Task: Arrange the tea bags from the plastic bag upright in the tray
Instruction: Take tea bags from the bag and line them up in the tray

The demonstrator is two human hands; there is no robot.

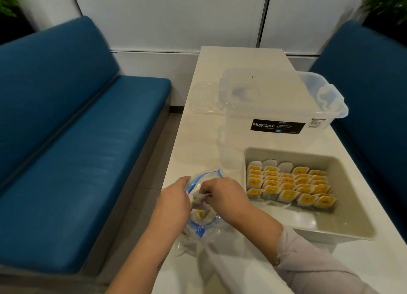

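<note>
The person's left hand (174, 202) holds the near-left edge of the clear plastic bag (199, 223) w/ curled fingers, right at the left edge of the white table (220, 100). The right hand (224, 192) is at the bag's mouth, fingers bent and pinching something pale inside — can't tell if it's a tea bag or just the plastic. The bag has a blue zip strip and a bit of yellow shows in it.

The tray (352, 207) sits just right of the bag, near the table's right edge. Rows of tea bags (288, 185) w/ yellow tags stand upright in its far half, packed against the left wall. The near part and the right side of the tray are bare.

Behind the tray sits a clear Megabox storage box (282, 102), its lid (204, 97) flat on the table to the left. Bare tabletop lies between box and bag. Blue bench seats (77, 139) run along both sides — a narrow gap of floor by the left one.
</note>
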